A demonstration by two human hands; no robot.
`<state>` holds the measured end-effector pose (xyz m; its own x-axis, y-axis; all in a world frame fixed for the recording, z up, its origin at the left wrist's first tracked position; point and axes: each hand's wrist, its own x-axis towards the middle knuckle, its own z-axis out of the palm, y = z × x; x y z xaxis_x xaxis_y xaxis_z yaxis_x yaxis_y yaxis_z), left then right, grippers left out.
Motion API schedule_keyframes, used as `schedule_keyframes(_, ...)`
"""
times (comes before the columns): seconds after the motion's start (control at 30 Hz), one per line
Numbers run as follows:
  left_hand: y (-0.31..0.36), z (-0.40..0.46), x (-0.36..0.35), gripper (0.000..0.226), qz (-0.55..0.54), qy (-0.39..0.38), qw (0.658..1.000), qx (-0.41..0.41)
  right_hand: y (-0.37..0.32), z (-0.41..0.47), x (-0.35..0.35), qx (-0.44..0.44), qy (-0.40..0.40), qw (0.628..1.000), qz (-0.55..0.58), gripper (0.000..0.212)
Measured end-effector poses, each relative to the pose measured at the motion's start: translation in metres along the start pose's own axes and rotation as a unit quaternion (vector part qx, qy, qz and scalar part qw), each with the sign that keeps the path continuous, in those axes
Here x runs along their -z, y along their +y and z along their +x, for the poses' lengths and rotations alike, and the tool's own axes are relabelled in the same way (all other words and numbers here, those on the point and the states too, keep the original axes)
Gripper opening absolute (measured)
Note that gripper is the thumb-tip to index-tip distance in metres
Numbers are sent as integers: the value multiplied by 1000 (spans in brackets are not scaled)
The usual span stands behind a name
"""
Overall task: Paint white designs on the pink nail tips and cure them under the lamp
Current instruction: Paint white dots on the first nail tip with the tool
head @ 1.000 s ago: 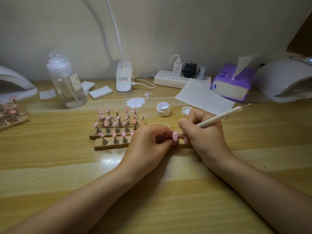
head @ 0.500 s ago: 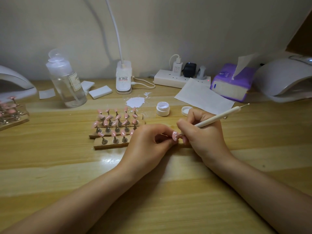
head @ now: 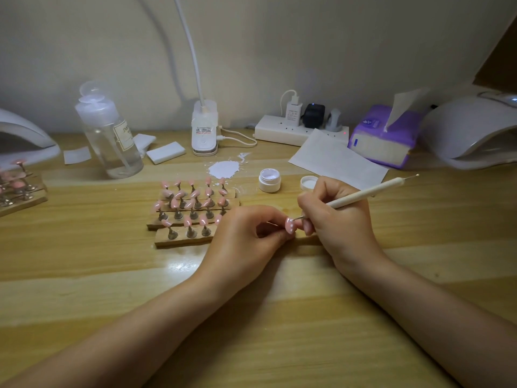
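Note:
My left hand (head: 246, 236) pinches a pink nail tip (head: 289, 225) that carries small white dots. My right hand (head: 335, 217) grips a white dotting pen (head: 366, 193), and its metal point touches the top of that tip. Several more pink nail tips (head: 193, 201) stand on metal pegs in wooden holders (head: 179, 238) just left of my hands. An open jar of white gel (head: 269, 180) and its lid (head: 308, 182) sit behind my right hand. One white curing lamp (head: 475, 133) stands at the far right, another lamp (head: 25, 141) at the far left.
A white paint smear (head: 224, 168) marks the wooden table behind the holders. A clear bottle (head: 110, 135), foam pads (head: 165, 152), a desk lamp base (head: 204, 130), a power strip (head: 293, 130), a paper sheet (head: 335, 161) and a purple tissue pack (head: 386, 138) line the back. Another holder (head: 19, 191) sits left.
The pen point has shifted slightly on the held tip, which shows white dots. Both hands stay in nearly the same place.

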<state>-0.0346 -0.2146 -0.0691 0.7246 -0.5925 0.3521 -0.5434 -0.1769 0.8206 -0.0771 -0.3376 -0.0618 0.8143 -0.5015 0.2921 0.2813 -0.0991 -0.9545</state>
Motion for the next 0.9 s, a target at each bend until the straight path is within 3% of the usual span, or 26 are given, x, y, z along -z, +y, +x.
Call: schedule_keyframes(0.9, 1, 0, 0, 10, 7, -2, 1000, -7, 4, 2, 1, -4, -4, 1000, -8, 33)
